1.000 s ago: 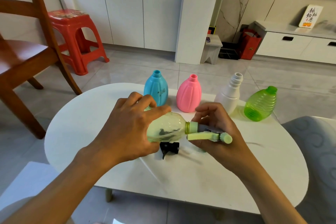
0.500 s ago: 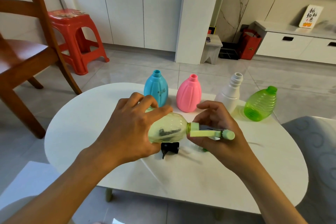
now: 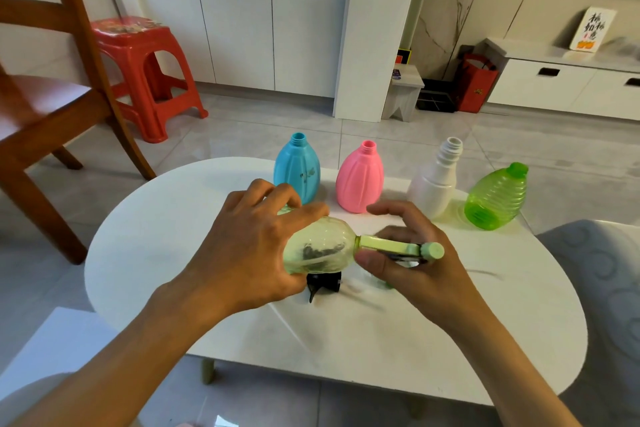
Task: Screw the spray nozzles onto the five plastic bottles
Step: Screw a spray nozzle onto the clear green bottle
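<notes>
My left hand (image 3: 256,246) grips a pale green clear bottle (image 3: 318,248), held on its side above the white table (image 3: 173,253). A light green spray nozzle (image 3: 401,249) sits on the bottle's neck, pointing right, and my right hand (image 3: 412,253) holds it between thumb and fingers. A black nozzle (image 3: 323,284) lies on the table under the bottle, partly hidden. Behind stand a blue bottle (image 3: 294,168), a pink bottle (image 3: 360,180) and a white bottle (image 3: 438,180), all uncapped. A bright green ribbed bottle (image 3: 497,199) leans at the far right.
A wooden chair (image 3: 52,97) and a red plastic stool (image 3: 145,73) stand on the floor to the left. A grey cushioned seat (image 3: 602,288) is close at the table's right edge. White cabinets and a red bag (image 3: 476,83) line the far wall.
The nozzle has turned on the bottle's neck: its trigger now lies along the top instead of below. My right fingers have shifted around it. The bottle stays in my left hand.
</notes>
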The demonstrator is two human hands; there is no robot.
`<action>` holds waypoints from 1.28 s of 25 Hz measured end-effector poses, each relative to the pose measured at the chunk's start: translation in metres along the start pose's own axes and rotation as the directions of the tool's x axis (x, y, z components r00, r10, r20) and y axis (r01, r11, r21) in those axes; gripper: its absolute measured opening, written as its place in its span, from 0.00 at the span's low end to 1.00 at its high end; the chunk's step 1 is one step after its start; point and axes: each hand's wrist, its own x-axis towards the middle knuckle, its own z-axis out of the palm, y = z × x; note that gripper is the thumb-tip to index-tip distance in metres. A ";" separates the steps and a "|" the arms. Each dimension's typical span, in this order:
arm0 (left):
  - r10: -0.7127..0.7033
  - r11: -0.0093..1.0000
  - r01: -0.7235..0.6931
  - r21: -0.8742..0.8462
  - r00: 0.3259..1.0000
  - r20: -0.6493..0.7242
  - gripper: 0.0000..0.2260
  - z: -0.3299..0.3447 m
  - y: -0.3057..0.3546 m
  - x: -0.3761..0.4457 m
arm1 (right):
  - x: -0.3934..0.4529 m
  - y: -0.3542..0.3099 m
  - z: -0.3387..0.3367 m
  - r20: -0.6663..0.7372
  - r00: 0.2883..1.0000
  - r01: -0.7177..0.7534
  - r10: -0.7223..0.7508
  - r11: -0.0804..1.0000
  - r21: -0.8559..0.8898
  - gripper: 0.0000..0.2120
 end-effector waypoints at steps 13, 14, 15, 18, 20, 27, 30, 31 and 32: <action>-0.186 0.608 0.330 -0.722 0.943 0.275 0.25 0.007 0.043 0.003 | 0.007 -0.002 -0.010 0.014 0.988 -0.097 0.156 0.537 0.838 0.22; -0.124 0.529 0.349 -0.774 0.934 0.336 0.21 0.009 0.046 0.004 | 0.005 -0.003 -0.010 0.066 0.992 -0.113 0.111 0.496 0.861 0.23; -0.050 0.462 0.360 -0.810 0.923 0.382 0.17 0.008 0.049 0.006 | 0.004 -0.005 -0.010 0.115 0.992 -0.122 0.043 0.485 0.866 0.23; 0.146 0.249 0.429 -0.869 0.870 0.471 0.10 0.002 0.054 0.009 | 0.000 -0.008 -0.012 0.189 0.979 -0.125 -0.077 0.505 0.854 0.20; 0.223 0.149 0.482 -0.863 0.834 0.504 0.08 0.000 0.050 0.010 | 0.000 -0.010 -0.015 0.193 0.976 -0.126 -0.098 0.469 0.874 0.18; 0.079 0.235 0.481 -0.845 0.857 0.510 0.20 0.005 0.046 0.010 | 0.004 -0.012 -0.008 0.101 0.992 -0.123 0.070 0.505 0.855 0.15; 0.017 0.320 0.480 -0.817 0.859 0.511 0.20 0.006 0.048 0.010 | 0.005 -0.014 -0.006 0.049 0.996 -0.081 0.074 0.542 0.837 0.14; -0.009 0.342 0.483 -0.806 0.859 0.512 0.20 0.007 0.049 0.011 | 0.005 -0.014 -0.006 0.030 0.996 -0.068 0.078 0.556 0.828 0.14; -0.042 0.366 0.487 -0.793 0.860 0.509 0.21 0.007 0.051 0.011 | 0.005 -0.014 -0.005 0.009 0.995 -0.062 0.096 0.572 0.818 0.15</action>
